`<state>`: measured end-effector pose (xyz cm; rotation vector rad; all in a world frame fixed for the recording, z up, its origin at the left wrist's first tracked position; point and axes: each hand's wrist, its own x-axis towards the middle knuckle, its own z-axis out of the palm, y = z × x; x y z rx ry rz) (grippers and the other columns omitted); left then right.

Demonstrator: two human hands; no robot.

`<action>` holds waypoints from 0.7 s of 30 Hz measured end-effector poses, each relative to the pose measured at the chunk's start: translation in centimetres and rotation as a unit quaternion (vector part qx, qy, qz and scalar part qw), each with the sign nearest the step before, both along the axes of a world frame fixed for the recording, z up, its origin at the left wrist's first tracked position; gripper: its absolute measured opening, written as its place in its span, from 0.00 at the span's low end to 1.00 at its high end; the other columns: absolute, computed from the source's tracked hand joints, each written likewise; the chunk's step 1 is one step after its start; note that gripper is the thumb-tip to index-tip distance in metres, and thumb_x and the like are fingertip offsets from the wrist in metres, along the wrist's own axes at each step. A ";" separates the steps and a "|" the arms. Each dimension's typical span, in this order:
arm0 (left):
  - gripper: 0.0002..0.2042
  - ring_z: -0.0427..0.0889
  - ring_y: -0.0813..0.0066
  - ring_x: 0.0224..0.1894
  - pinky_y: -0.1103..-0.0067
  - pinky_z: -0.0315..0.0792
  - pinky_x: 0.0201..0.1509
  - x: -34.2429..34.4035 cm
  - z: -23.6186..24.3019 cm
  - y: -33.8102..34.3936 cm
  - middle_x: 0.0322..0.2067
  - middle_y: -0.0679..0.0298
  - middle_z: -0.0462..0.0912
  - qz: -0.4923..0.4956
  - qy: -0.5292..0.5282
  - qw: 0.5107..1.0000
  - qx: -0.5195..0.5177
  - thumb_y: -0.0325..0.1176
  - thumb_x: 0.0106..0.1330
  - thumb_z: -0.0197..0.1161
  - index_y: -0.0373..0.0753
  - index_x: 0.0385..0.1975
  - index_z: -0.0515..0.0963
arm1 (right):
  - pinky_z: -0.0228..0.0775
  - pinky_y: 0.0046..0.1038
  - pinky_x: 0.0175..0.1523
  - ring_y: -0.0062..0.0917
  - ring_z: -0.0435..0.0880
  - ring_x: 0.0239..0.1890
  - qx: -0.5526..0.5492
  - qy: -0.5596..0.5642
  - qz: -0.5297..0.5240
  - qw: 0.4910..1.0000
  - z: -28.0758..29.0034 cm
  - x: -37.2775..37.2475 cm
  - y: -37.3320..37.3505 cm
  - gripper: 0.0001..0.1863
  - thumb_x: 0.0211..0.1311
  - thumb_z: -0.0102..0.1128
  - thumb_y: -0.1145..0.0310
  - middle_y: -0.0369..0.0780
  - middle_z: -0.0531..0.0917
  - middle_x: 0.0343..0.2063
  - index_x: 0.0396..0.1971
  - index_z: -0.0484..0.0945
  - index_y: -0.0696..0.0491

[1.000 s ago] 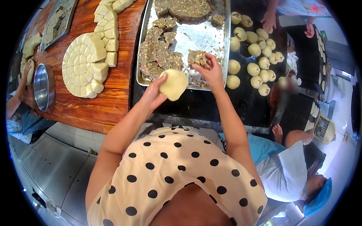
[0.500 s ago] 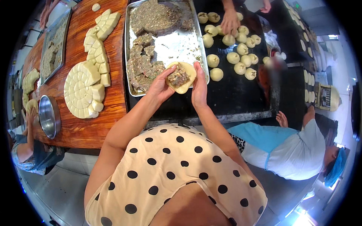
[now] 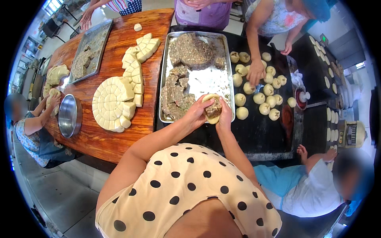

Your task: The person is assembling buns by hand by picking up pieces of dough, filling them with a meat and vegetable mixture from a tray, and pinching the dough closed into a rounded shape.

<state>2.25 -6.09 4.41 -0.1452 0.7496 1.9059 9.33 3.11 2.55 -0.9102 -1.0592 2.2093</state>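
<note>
My left hand (image 3: 197, 112) holds a pale dough wrapper (image 3: 212, 97), its fingers curled round the left side. The wrapper is cupped upward around a lump of brown, seedy filling (image 3: 214, 109), which still shows at the top. Against the wrapper's right side presses my right hand (image 3: 225, 117), thumb along the edge. Both hands are over the lower right corner of a metal tray (image 3: 208, 82) holding mounds of the same filling (image 3: 192, 51). To the right, several round filled dough balls (image 3: 264, 108) sit on the black tabletop, many with a gathered or cracked top.
Cut dough pieces (image 3: 113, 101) lie in a round on the wooden table (image 3: 139, 144), near a steel bowl (image 3: 70, 117) and a second tray (image 3: 99, 43). A co-worker's hand (image 3: 256, 71) reaches among the dough balls. Another person (image 3: 313, 190) is close on my right.
My right hand has come in against the wrapper, which is now folded up more tightly around the filling. The view has tilted, showing more of the people across the table.
</note>
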 end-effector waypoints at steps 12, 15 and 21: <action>0.16 0.80 0.69 0.51 0.65 0.76 0.56 -0.8 -0.4 0.4 0.49 0.64 0.78 -0.069 -0.018 0.997 -0.041 0.32 0.69 0.60 0.42 0.55 0.70 | 0.67 0.23 0.57 0.22 0.79 0.49 -0.028 0.010 0.101 0.994 0.5 0.4 1.7 0.23 0.71 0.55 0.57 0.39 0.81 0.49 0.53 0.77 0.62; 0.17 0.80 0.68 0.52 0.65 0.76 0.56 -1.3 -1.0 0.8 0.49 0.62 0.78 -0.121 -0.015 0.989 -0.085 0.34 0.70 0.60 0.39 0.56 0.70 | 0.69 0.23 0.53 0.21 0.80 0.44 0.111 -0.029 0.054 0.992 -0.3 0.5 0.6 0.21 0.68 0.59 0.56 0.37 0.83 0.41 0.47 0.82 0.61; 0.28 0.80 0.68 0.49 0.66 0.76 0.52 -1.5 2.2 0.6 0.47 0.61 0.80 -0.196 -0.023 0.974 -0.108 0.60 0.72 0.47 0.38 0.51 0.74 | 0.73 0.25 0.47 0.21 0.82 0.38 -0.118 0.001 -0.037 0.992 0.3 0.8 0.1 0.26 0.68 0.56 0.49 0.37 0.84 0.38 0.45 0.82 0.60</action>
